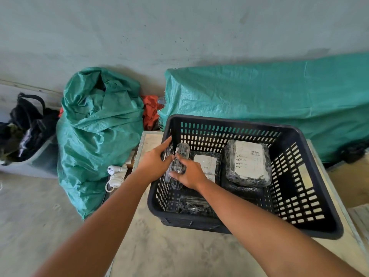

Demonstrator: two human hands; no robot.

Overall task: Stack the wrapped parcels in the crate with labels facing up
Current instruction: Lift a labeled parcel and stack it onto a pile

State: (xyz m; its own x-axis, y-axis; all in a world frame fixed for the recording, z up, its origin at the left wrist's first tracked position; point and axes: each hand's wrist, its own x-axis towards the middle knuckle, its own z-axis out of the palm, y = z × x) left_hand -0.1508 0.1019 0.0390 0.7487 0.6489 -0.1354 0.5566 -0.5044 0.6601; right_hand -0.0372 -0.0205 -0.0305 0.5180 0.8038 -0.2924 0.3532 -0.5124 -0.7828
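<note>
Bare grey wall is filling the background of the head view, with a green woven sack (97,124) and a green tarp (279,100) lying along its foot, and a pale table (159,246) is carrying the black slotted crate (299,216). Inside the crate, a large labelled parcel (247,162) is resting label up on the right, and a flatter parcel (207,162) is lying label up beside it. Both hands are working at the crate's left wall: the left hand (154,162) and right hand (189,172) are closing from either side on a narrow wrapped parcel (177,160) standing on edge. Its label is not showing. Placing seems under way; next it likely needs tipping flat, label upward
</note>
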